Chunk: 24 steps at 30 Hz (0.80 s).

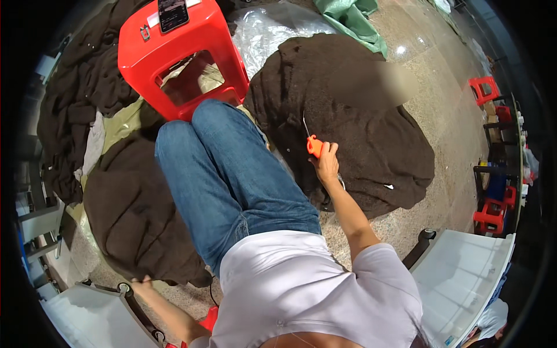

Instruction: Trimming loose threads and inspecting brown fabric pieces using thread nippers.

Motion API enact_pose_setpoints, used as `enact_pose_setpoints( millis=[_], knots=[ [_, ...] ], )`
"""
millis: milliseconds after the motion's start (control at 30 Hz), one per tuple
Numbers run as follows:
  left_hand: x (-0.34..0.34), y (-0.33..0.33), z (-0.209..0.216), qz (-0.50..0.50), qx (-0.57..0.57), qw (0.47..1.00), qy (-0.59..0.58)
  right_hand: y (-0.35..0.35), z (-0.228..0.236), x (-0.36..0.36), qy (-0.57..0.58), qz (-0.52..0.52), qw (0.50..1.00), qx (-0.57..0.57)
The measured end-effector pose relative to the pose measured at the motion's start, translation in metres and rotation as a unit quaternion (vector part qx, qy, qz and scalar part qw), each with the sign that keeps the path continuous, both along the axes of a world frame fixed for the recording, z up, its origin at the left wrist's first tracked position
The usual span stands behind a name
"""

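The right hand (326, 164) holds a small cutting tool with an orange handle (314, 145). Its fingers are wrapped tight around the handle, and the thin metal tip points up, away from the person. The tool is over a big pile of dark brown cloth (354, 116) that lies on the speckled floor (441, 110), to the right of the person's legs in blue jeans (232, 180). The left hand (141, 283) is low down on the other side, at the edge of a second brown cloth pile (133, 214). I cannot tell if its fingers are closed or apart. A red plastic stool (174, 52) stands in front of the knees, with a dark phone (173, 13) lying on top.
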<state>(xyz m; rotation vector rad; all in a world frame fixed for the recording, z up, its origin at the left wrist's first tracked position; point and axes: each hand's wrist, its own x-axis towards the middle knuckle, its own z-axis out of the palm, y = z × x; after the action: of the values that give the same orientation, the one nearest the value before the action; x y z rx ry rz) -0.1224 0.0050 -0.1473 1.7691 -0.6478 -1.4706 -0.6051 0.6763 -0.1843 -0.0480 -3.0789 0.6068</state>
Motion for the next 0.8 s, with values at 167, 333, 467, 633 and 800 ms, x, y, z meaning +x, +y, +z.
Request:
enact_pose_setpoints(
  millis=[167, 333, 467, 633, 800],
  knots=[
    [-0.069, 0.092, 0.035, 0.029, -0.036, 0.979, -0.197, -0.012, 0.031, -0.001, -0.033, -0.004, 0.999, 0.039],
    [-0.211, 0.189, 0.127, -0.128, -0.434, 0.869, -0.197, -0.018, 0.126, 0.025, -0.208, -0.182, 0.799, -0.534],
    [-0.338, 0.296, 0.193, -0.598, -0.363, 0.709, 0.084, -0.014, 0.209, 0.058, -0.206, -0.135, 0.744, -0.621],
    [-0.47, 0.438, 0.133, -0.7, 0.362, 0.53, 0.313, -0.003, 0.257, 0.083, -0.194, -0.132, 0.709, -0.665],
    [-0.56, 0.518, 0.13, -0.605, 0.388, 0.587, 0.372, 0.015, 0.258, 0.11, -0.163, 0.069, 0.812, -0.556]
  ],
)
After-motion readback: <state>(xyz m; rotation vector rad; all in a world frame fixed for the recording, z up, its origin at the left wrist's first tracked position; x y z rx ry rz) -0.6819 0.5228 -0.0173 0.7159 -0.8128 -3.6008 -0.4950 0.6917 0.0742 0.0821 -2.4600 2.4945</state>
